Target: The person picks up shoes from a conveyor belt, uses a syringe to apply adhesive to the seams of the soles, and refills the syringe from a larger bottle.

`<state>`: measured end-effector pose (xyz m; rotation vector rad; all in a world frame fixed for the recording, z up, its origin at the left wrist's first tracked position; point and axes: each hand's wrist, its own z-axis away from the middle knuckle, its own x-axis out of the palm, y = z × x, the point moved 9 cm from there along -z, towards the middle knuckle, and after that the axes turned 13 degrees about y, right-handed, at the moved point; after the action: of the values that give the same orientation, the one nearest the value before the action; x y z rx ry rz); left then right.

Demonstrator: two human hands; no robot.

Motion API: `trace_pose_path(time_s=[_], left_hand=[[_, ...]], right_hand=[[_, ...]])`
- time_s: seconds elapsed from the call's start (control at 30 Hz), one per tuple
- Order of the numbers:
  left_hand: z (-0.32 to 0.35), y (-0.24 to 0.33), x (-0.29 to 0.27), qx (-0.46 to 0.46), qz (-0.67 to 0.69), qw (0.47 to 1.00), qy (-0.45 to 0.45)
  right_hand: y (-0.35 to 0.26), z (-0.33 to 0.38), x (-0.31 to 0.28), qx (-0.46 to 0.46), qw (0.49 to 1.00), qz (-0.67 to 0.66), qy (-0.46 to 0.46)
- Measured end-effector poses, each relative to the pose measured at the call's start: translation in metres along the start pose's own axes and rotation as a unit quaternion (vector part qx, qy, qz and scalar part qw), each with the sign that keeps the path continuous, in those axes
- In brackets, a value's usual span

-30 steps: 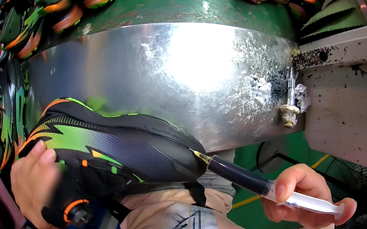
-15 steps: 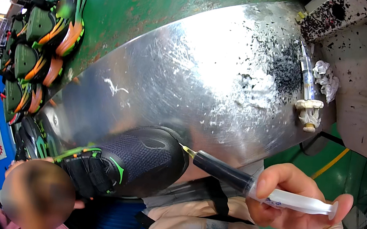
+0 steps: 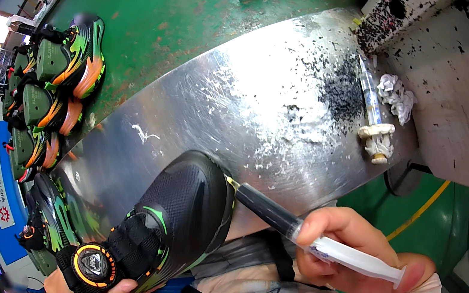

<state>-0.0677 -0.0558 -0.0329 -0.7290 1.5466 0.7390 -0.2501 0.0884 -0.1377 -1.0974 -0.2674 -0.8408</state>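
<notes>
The shoe (image 3: 186, 209) is black with green accents; its dial (image 3: 94, 265) is black, ringed orange. The syringe (image 3: 266, 209) is dark-filled, with a white plunger (image 3: 354, 259) and, apparently, a yellow tip (image 3: 231, 182). The metal plate (image 3: 204, 105) is silver, speckled black.

I observe a clear syringe (image 3: 369, 94) lying on the scratched metal sheet (image 3: 192, 104), just beside a crumpled white wad (image 3: 396, 98). Left, I record multicoloured shoes (image 3: 82, 57) along the green surface (image 3: 154, 31); right, a black-speckled frame (image 3: 398, 26).
</notes>
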Motion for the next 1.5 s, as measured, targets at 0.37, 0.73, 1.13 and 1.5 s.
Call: trace_pose_path(time_s=[0.37,0.73,1.13,1.5], left_hand=[[0.022,0.014,-0.003,-0.105,-0.009,0.994,0.039],[0.03,0.02,-0.002,-0.113,-0.012,0.993,0.023],[-0.051,-0.027,0.019,-0.111,0.28,0.953,-0.005],[-0.355,0.029,0.112,-0.125,0.17,0.965,0.153]], right_hand=[[0.055,0.04,0.009,-0.015,0.999,-0.012,0.031],[0.058,0.053,0.048,-0.349,0.916,0.174,-0.095],[0.0,0.048,0.043,-0.332,0.924,0.185,-0.045],[-0.042,-0.003,-0.039,-0.212,0.953,0.148,0.157]])
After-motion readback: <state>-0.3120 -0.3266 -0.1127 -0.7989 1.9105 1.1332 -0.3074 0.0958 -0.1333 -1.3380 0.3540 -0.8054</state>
